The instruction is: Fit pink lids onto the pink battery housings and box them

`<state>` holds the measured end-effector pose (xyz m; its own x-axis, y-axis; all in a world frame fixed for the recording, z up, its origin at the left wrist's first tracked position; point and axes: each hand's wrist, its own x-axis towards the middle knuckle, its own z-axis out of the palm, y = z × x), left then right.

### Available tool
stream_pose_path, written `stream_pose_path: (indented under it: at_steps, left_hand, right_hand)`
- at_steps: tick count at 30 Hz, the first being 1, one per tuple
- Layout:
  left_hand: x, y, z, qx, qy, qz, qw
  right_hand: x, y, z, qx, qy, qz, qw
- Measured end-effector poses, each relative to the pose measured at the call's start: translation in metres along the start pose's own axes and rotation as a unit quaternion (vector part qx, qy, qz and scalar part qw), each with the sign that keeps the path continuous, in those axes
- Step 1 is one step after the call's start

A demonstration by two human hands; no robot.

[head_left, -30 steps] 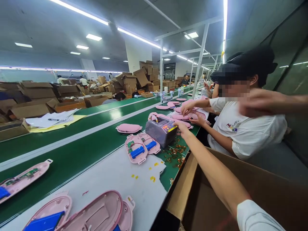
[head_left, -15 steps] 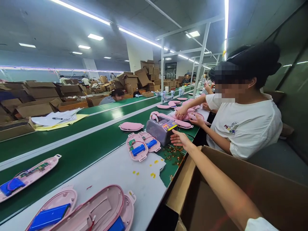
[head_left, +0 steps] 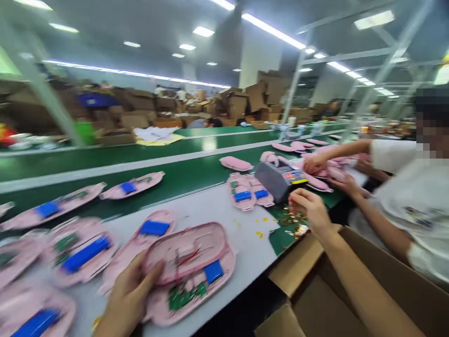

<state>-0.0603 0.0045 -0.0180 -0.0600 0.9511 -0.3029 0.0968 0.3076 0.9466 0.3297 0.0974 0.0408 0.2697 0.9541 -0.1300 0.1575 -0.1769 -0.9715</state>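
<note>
My left hand [head_left: 131, 292] grips the near end of an open pink shell [head_left: 189, 269] lying on the white mat [head_left: 213, 206]; a blue battery and a green circuit board show inside it. My right hand [head_left: 308, 208] hovers with curled fingers just in front of the grey tape dispenser [head_left: 278, 180], above a litter of small amber tape scraps [head_left: 293, 220]. Whether its fingers pinch a piece of tape is too blurred to tell. Two more open pink shells with blue batteries [head_left: 249, 193] lie left of the dispenser.
Several open pink shells [head_left: 82, 250] crowd the mat at left, and others ride the green conveyor belt [head_left: 182, 175]. An open cardboard box [head_left: 351, 285] stands under my right arm. A co-worker in a white shirt [head_left: 417, 201] handles pink parts at right. Stacked cartons fill the background.
The view swung left and down, bringing my left hand and the near pink shells into view. My right hand drew back from the dispenser and curled its fingers.
</note>
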Motion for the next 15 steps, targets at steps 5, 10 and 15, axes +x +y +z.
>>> stream_pose_path:
  at_steps: [5,10,15]
  left_hand:
    - [-0.008,-0.014,0.002,-0.092,-0.029,0.020,0.995]
    - [-0.009,-0.013,0.008,-0.092,-0.036,0.075,0.992]
    - [-0.011,-0.016,0.010,-0.107,-0.026,0.101,0.989]
  right_hand:
    - [-0.067,-0.056,0.093,-0.205,-0.303,-0.253,0.896]
    - [-0.088,-0.051,0.182,-0.378,-0.409,-0.402,0.726]
    - [-0.089,-0.027,0.207,-0.476,-0.371,-0.422,0.676]
